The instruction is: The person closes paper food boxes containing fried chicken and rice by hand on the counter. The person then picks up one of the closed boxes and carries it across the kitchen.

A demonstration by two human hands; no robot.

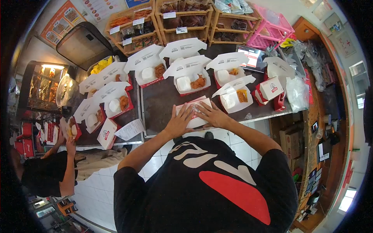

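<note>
A closed white and red meal box (196, 123) lies at the near edge of the dark counter (155, 103). My left hand (180, 121) rests flat on the left of its lid with fingers spread. On the lid's right side lies my right hand (213, 116), its fingers also stretched out. Neither hand grips anything. Just beyond the box stands an open meal box (192, 62) with white wrapped rice (183, 83) and fried chicken (199, 82). To the right, another open box (234, 86) holds a white portion and an orange-yellow piece of food.
Several more open boxes line the counter. Closed boxes stand at right (271, 88) and left (105, 134), near a paper receipt (130, 129). A tablet (251, 59), plastic bags (297, 93) and wicker baskets (184, 23) are behind. A co-worker (46, 173) handles a box at left.
</note>
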